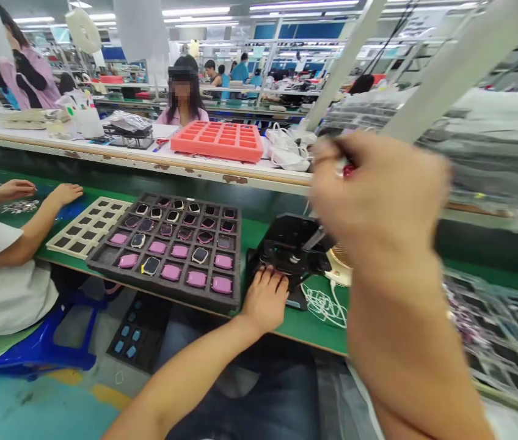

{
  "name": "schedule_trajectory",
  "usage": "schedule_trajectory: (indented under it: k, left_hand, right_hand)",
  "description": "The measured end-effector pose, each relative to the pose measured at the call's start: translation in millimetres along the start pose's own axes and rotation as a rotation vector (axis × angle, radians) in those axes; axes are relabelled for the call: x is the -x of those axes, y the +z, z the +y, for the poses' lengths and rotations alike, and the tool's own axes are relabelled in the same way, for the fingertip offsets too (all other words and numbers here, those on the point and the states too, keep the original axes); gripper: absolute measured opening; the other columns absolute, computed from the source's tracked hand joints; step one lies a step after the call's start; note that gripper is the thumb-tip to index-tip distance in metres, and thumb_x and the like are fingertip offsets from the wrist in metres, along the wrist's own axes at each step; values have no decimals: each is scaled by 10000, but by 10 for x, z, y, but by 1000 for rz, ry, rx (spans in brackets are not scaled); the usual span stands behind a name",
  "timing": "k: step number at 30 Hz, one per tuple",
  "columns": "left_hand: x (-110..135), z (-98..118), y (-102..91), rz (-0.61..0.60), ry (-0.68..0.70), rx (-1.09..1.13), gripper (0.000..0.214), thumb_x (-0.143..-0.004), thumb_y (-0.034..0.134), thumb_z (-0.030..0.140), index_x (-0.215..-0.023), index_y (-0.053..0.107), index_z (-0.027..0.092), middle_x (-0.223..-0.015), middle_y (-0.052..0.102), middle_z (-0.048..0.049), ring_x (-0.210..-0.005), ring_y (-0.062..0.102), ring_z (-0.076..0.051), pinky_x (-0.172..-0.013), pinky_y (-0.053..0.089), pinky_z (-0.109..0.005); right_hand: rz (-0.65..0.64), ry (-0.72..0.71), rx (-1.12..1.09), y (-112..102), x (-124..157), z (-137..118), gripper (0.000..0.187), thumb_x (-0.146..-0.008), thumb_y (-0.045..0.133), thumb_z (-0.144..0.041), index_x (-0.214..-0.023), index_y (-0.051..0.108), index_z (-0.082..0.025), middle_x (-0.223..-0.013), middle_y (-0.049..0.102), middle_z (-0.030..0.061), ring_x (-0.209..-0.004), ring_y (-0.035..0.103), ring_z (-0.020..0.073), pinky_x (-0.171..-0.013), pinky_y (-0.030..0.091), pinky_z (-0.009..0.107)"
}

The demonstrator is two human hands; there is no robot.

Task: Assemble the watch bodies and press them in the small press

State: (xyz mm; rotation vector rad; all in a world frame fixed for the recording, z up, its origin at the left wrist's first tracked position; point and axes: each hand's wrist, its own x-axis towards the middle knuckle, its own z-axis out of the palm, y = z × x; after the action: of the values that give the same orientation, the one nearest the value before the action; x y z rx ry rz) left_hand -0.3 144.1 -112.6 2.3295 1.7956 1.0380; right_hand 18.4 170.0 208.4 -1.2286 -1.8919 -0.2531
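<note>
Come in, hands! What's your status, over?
Left hand on black angular fixture. Right hand raised, blurred, holding something small, red. Black foam tray beside left hand.

The black jig (pixel 292 250) sits on the bench (pixel 318 333), the left hand (pixel 266 299) against its six o'clock edge; the raised, blurred right hand (pixel 378 208) pinches something small and red (pixel 347 171).

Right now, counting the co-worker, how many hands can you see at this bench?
4: the person's left hand on a black fixture, the person's right hand raised and blurred, and a co-worker's hands on a green mat. Others may be hidden.
</note>
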Motion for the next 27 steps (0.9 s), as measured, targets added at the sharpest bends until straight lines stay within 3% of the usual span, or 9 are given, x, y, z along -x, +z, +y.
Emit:
schedule_trajectory:
  k: [1,3,6,8,10,14,17,22,27]
  left_hand:
    - [-6,13,-21,10,3,-1,463,-1025,493,212,-1469,543,91,-1491,597,-216,-1513,413,-374,-1236,363,-606]
    - [-9,43,-66,27,3,-2,460,-1001,518,182,-1451,557,95,-1495,583,-224,-1516,401,-383,-1228,370,-613]
    - [61,102,-136,52,-14,7,452,-967,518,114,-1414,579,76,-1466,576,-247,-1464,446,-402,-1204,390,-625]
    - [193,157,-204,69,-21,22,453,-948,506,72,-1395,583,63,-1431,585,-256,-1424,479,-402,-1186,409,-632]
    - [404,229,-316,83,-8,45,458,-923,502,36,-1370,594,80,-1421,591,-242,-1412,488,-385,-1175,435,-616]
    - [907,380,-728,101,81,119,435,-896,526,35,-1297,629,169,-1356,642,-157,-1337,555,-296,-1119,523,-495]
    - [1092,359,-1160,170,111,216,416,-917,511,41,-1279,640,201,-1255,680,-132,-1211,623,-261,-1042,557,-464]
    - [722,-150,-1760,169,-196,-42,300,-1009,445,121,-1154,686,227,-1179,705,-102,-1171,640,-233,-1058,526,-417]
    - [-9,-763,-1961,-14,-284,-188,255,-1004,478,166,-1099,712,199,-1147,726,-116,-1158,647,-262,-1086,493,-422]
  right_hand:
    - [23,142,143,-111,-172,215,375,-1020,544,-426,-1160,784,-174,-1011,768,196,-1058,724,424,-860,522,633]
    - [-101,278,277,-145,-467,567,424,-1015,558,-497,-1152,780,-162,-1024,757,202,-1099,705,419,-874,509,617]
    - [-429,179,228,105,-686,910,497,-998,565,-550,-948,759,-95,-891,747,169,-963,722,301,-835,510,473]
    - [-486,95,147,274,-636,1019,434,-997,581,-483,-843,718,-101,-793,734,117,-854,711,234,-806,504,403]
    - [-296,56,52,341,-418,1046,312,-993,611,-398,-869,707,-128,-799,742,91,-810,703,219,-798,512,372]
    - [274,-45,-175,250,396,987,242,-1021,593,-371,-1014,738,-178,-898,775,86,-786,715,221,-776,548,355]
    - [385,-54,-342,252,1046,955,246,-1052,546,-305,-1076,761,-188,-1025,808,93,-872,757,225,-828,582,357]
    - [250,42,-520,441,1539,967,248,-1055,546,-306,-1155,754,-219,-1304,757,99,-1089,762,259,-924,618,408]
    - [247,149,-586,284,1610,1035,274,-1057,543,-336,-1177,755,-209,-1262,764,109,-1098,741,263,-905,603,405]
